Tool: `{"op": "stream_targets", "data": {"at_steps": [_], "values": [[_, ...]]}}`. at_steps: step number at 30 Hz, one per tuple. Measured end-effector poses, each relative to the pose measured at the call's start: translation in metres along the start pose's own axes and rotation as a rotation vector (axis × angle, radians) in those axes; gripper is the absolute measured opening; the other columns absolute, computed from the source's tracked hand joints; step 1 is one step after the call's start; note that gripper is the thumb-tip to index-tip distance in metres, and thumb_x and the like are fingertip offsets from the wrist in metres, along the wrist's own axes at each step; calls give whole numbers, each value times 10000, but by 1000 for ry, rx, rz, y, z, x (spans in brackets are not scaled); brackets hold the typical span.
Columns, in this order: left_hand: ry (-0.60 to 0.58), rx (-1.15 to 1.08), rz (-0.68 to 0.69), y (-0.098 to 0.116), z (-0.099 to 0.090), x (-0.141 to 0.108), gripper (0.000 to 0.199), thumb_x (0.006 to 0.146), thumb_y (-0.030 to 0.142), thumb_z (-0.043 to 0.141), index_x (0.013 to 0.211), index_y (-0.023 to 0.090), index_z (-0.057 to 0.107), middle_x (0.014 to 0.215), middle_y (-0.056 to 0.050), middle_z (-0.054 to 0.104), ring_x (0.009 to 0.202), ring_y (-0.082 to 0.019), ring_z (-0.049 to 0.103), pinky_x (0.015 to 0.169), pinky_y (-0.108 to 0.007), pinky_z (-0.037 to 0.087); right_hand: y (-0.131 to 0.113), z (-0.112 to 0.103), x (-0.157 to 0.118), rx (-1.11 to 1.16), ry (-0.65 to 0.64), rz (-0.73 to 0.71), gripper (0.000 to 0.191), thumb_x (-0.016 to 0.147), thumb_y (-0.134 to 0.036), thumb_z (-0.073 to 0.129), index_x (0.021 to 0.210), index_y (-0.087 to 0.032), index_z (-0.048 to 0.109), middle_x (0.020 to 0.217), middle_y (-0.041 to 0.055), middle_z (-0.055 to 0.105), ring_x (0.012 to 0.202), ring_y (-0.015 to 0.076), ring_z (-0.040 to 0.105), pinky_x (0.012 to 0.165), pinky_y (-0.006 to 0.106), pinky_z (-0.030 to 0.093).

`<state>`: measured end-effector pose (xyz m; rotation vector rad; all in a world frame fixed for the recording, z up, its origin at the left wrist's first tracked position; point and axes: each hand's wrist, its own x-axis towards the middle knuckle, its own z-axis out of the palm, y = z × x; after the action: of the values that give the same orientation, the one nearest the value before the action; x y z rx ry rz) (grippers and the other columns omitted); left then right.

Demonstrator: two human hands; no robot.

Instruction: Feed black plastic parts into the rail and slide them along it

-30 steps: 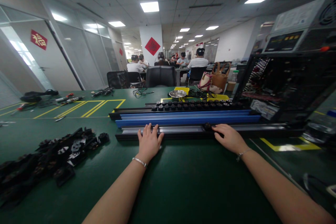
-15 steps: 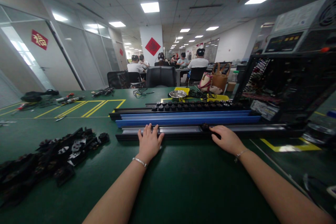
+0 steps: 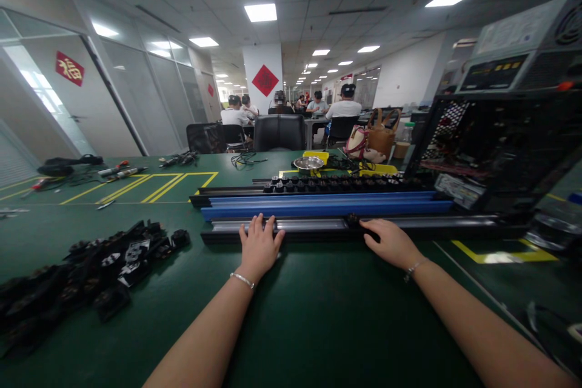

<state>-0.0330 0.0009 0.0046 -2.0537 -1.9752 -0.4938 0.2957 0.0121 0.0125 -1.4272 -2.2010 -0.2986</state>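
The small black block (image 3: 353, 219) sat in the long black rail (image 3: 313, 234), right of its middle gap between the two hands. It had just shifted a little to the left along the groove, and the right hand (image 3: 391, 244) had moved with it, which suggested that the block slid freely. That hand's forefinger reached the block's right side, thumb held apart below; whether it pressed could not be told. The left hand (image 3: 260, 248) lay spread over the rail, fingers apart, seemingly steadying it. Just behind ran a blue bar (image 3: 327, 202), then a row of black parts (image 3: 336, 182) and a metal bowl (image 3: 308, 163). A dark heap of parts (image 3: 86, 273) lay to the left on the green table (image 3: 318, 321). The open computer case (image 3: 500, 145) crowded the rail's right end.
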Motion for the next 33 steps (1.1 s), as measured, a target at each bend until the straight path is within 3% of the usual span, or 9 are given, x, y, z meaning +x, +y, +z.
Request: {"op": "stream_targets", "data": {"at_steps": [15, 25, 30, 33], "values": [[10, 13, 2, 0, 1, 0, 551, 909, 512, 257, 1344, 234, 449, 1422, -146, 413, 1326, -293, 330, 1056, -555, 224, -7, 2, 1, -23, -88, -20, 407, 807, -278, 443, 1124, -107, 633, 1107, 130, 664, 1030, 256, 601, 967, 461, 422], [12, -24, 0, -1, 5, 0, 557, 907, 519, 250, 1343, 238, 451, 1420, -135, 418, 1330, -295, 318, 1058, -567, 214, -9, 1, 2, 29, -128, 49, 440, 780, -299, 479, 1151, -115, 630, 1172, 131, 632, 1141, 271, 532, 1018, 459, 374], [20, -49, 5, -2, 6, 1, 561, 910, 516, 240, 1340, 225, 452, 1415, -122, 427, 1329, -293, 311, 1059, -582, 200, -13, -7, 8, 7, -243, 108, 475, 768, -308, 478, 1181, -118, 617, 1213, 116, 612, 1222, 265, 464, 1050, 431, 336], [17, -53, 7, -1, 6, 1, 560, 909, 518, 239, 1338, 228, 452, 1416, -116, 427, 1328, -291, 314, 1058, -584, 203, -16, -18, 18, -21, -396, 130, 529, 742, -301, 483, 1226, -113, 588, 1245, 124, 590, 1193, 259, 497, 1029, 387, 358]]}}
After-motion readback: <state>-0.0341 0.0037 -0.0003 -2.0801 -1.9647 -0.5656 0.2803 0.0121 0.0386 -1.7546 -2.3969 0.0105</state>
